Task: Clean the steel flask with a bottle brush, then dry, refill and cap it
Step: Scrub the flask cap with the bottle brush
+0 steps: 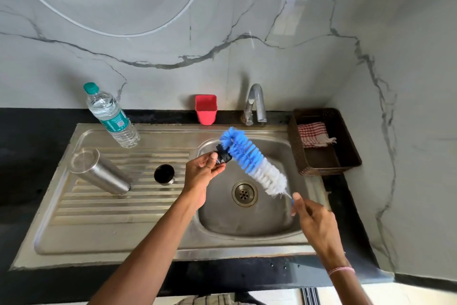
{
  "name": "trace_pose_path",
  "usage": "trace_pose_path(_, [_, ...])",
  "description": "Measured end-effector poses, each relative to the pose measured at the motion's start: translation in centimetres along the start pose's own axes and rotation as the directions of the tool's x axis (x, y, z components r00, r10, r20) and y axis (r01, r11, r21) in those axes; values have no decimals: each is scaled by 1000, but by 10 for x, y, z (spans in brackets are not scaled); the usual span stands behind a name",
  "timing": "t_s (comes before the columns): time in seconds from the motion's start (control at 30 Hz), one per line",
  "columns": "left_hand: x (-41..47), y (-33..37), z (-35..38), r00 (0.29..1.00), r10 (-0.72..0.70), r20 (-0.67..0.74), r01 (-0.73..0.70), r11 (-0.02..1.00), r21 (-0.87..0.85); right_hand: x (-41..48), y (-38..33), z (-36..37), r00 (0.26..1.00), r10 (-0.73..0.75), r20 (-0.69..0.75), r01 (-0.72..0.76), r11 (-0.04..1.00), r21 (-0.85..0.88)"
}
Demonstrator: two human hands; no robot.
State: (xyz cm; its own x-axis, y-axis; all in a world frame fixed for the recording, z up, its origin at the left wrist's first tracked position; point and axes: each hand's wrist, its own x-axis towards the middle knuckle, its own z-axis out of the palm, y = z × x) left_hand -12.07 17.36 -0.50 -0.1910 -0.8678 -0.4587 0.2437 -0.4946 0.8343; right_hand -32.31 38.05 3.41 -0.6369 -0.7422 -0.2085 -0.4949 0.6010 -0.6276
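Right hand (314, 220) pinches bottle brush (249, 158) handle, fingers curled. Left hand (202, 171) grips small black piece (223, 156) (blurred) against blue bristles; steel flask (99, 171) left of it, untouched.

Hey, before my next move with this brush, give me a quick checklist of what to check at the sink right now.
1. Brush grip: the right hand holds the bottle brush by its handle end. Ok.
2. Part being cleaned: the left hand pinches a small black part against the blue bristles, above the sink basin. Ok.
3. Rinse water: no stream shows from the tap. Not ok.
4. Inside of the steel flask, on the drainboard with its base toward the camera: cannot tell.
5. Drying: the cloth lies in the basket right of the sink. Ok.
6. Refill: the water bottle stands capped at the back of the drainboard. Ok.
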Motion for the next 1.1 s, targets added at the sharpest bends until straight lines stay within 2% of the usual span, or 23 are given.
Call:
trace_pose_path(0.13, [-1,-4,4,999,-10,-46,10,1000,2,-6,13,6,993,111,-32,-112,993,-40])
trace_pose_path(0.3, [-12,-21,17,998,39,42,-44,991,125,20,-5,40,970,186,-156,-204,972,-112])
trace_pose_path(0.43, [-9,-16,10,998,50,-29,-49,998,39,15,2,44,959,241,-150,-262,955,-138])
trace_pose_path(0.57, [-3,-13,-2,996,9,-89,-9,1000,4,-1,17,39,961,250,-123,-264,957,-118])
trace_pose_path(0.73, [-9,-25,7,999,37,10,-38,997,71,21,-15,47,961,249,-123,-261,961,-91])
trace_pose_path(0.97, [4,-8,-11,988,69,-139,-76,996,-46,3,27,35,956,283,-82,-291,951,-104])
trace_pose_path(1.1, [3,-10,-6,993,95,-73,-94,996,10,13,11,32,945,309,-109,-318,945,-74])
